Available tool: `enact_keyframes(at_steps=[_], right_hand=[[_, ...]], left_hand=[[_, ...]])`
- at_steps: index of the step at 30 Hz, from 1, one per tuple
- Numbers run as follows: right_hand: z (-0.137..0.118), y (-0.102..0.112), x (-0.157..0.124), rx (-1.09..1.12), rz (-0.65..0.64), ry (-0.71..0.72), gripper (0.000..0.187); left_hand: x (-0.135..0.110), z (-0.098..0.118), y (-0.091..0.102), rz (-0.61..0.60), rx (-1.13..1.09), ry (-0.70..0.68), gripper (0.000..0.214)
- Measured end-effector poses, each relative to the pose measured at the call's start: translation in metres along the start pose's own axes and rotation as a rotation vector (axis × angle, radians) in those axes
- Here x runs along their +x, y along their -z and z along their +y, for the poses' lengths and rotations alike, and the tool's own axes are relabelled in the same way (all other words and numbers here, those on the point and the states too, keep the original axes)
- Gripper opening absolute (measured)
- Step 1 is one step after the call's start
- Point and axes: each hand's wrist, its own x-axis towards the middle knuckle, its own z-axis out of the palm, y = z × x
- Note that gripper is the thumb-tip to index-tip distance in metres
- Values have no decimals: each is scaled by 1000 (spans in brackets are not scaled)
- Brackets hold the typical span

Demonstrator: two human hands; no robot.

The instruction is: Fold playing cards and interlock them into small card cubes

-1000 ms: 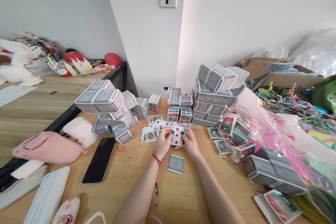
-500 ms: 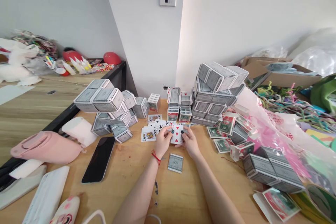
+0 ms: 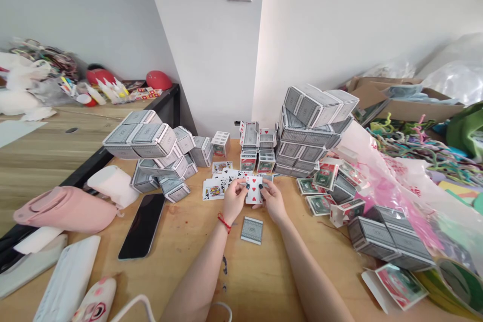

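Between my two hands a three of hearts playing card (image 3: 254, 191) is held upright, its face toward me. My left hand (image 3: 236, 197) pinches the card's left edge, a red cord bracelet on the wrist. Its right edge sits in the fingers of my right hand (image 3: 273, 200). Nearer to me a patterned grey card (image 3: 251, 230) lies face down on the wooden table (image 3: 260, 276). Several loose cards (image 3: 213, 189) lie face up beyond my left hand. I cannot tell whether more cards are behind the three of hearts.
Tall stacks of folded grey card blocks stand left (image 3: 145, 136) and right (image 3: 305, 131). Card boxes (image 3: 326, 176) lie scattered on the right, near pink plastic (image 3: 400, 191). A black phone (image 3: 142, 226), a pink pouch (image 3: 68, 209) and a white cable (image 3: 138, 302) are at left.
The view has shifted slightly. Both hands still hold the three of hearts in nearly the same place; the face-down card lies unmoved.
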Motion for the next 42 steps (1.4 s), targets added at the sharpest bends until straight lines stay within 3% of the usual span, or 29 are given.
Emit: enact_keyframes(at_steps=[7,14,23,42], right_hand=[[0,0,-1,-34,15,27,37],[2,-1,0,-40,18,74,42],[2,0,0,-64,15,81,33],[7,4,4,-81,52,86,33]], left_hand=[[-1,2,0,-31,-19,23,23],[-2,5,0,-46,13,-37,37],[-2,3,0,-55,24,-50,36],[0,-3,0,-48,49,-58,34]])
